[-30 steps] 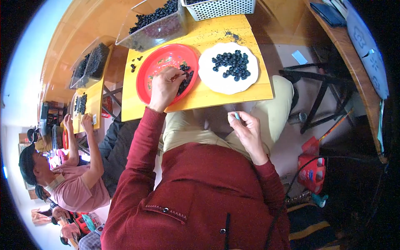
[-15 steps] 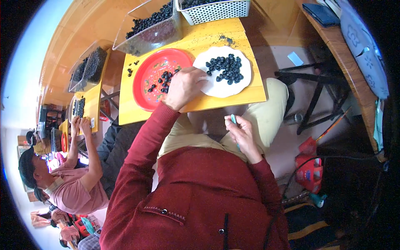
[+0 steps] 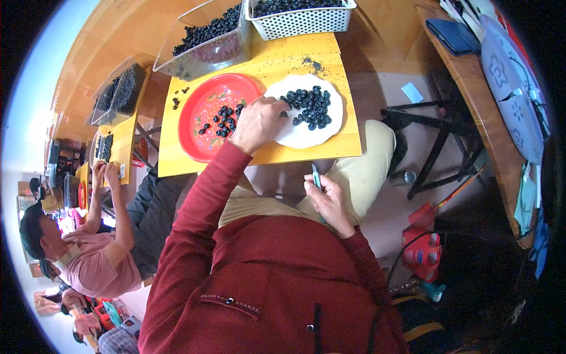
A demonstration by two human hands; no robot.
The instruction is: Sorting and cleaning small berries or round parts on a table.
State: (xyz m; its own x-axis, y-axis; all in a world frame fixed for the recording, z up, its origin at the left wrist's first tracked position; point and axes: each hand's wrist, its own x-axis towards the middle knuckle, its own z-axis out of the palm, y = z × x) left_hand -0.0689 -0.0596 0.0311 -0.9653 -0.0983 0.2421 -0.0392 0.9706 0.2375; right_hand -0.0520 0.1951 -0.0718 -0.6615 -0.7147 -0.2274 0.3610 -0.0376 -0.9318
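Note:
My left hand (image 3: 257, 125) reaches over the gap between a red plate (image 3: 191, 140) and a white scalloped plate (image 3: 306, 137). Its fingers are pinched together, and a small dark round piece (image 3: 284, 114), like a berry or bead, shows at their tips above the white plate's left side. Clusters of similar dark pieces lie on both plates; some on the white one show pale rings or holes. Low in front of the table, my right hand (image 3: 330, 203) is closed around a small knife (image 3: 317, 179) with a teal handle, its short blade pointing up.
Behind the plates stand a clear bin (image 3: 221, 54) and a white perforated basket (image 3: 300, 25), both filled with dark pieces. Dark crumbs (image 3: 312, 64) are scattered on the yellow tabletop (image 3: 277, 58). A co-worker (image 3: 97, 259) sits at another table to the left. Folding black legs (image 3: 439, 141) stand at right.
The whole view has shifted slightly. A dark round piece now shows at my left fingertips, and the knife blade in my right hand is more visible.

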